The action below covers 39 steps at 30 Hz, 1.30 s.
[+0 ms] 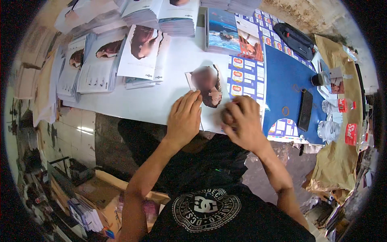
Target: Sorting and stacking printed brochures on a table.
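In front of me on the white tabletop lies a printed sheet or booklet with a portrait picture on white. My left hand rests flat on its left side, fingers stretched out and close together. At its lower right my right hand is curled, fingers bent and somewhat blurred by motion. Something dark and rounded shows under those fingers; its kind I cannot make out. Further left, booklets with a similar portrait cover lie in a loose stack.
More booklet stacks line the table's left and back. Booklets with a blue sea cover stand behind. To the right are a blue sheet, a black phone, rubber bands, a dark cup, plastic bottles and a black bag.
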Each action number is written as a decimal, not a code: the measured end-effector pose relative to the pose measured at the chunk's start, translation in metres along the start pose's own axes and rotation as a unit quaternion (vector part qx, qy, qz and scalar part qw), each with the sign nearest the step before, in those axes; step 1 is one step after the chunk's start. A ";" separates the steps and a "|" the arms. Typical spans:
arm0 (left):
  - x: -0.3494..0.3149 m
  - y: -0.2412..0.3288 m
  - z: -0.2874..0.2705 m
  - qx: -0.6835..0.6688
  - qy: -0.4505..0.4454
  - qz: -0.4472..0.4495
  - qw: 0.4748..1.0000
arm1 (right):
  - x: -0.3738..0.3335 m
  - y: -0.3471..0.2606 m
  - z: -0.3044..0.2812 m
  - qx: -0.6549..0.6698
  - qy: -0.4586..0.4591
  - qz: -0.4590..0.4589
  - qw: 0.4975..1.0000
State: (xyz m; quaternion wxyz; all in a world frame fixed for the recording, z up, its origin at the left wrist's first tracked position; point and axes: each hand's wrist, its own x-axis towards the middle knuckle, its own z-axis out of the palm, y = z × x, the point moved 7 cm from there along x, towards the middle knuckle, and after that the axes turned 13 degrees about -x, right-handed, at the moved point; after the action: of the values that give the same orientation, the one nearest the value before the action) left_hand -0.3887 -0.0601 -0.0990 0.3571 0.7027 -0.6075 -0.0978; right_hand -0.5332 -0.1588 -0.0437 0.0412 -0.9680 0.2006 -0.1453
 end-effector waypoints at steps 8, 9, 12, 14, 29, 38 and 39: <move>0.003 0.000 0.010 0.022 -0.009 -0.001 1.000 | 0.120 0.039 0.066 -0.106 0.112 0.018 0.988; 0.004 0.002 0.010 0.020 -0.011 0.004 1.000 | 0.122 0.040 0.066 -0.109 0.113 0.014 0.988; 0.003 0.001 0.007 0.030 0.001 0.001 1.000 | 0.105 0.034 0.058 -0.072 0.089 0.000 0.993; 0.003 -0.001 0.000 0.035 0.002 -0.004 0.999 | 0.070 0.022 0.052 -0.059 0.065 0.002 0.996; -0.038 0.072 0.046 0.116 -0.178 0.177 0.961 | -0.068 0.138 0.003 -0.128 0.120 0.244 0.954; 0.021 -0.047 -0.129 0.114 0.009 0.025 0.993 | -0.066 0.140 0.000 -0.139 0.120 0.265 0.946; 0.031 -0.078 -0.123 0.153 -0.004 -0.035 0.988 | -0.066 0.141 0.002 -0.142 0.136 0.270 0.943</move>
State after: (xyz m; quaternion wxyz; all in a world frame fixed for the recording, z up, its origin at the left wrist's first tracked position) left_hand -0.2496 -0.0405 -0.0488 0.2390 0.7695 -0.5920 -0.0186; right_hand -0.6435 -0.2621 -0.0823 -0.0868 -0.8444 0.4766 -0.2287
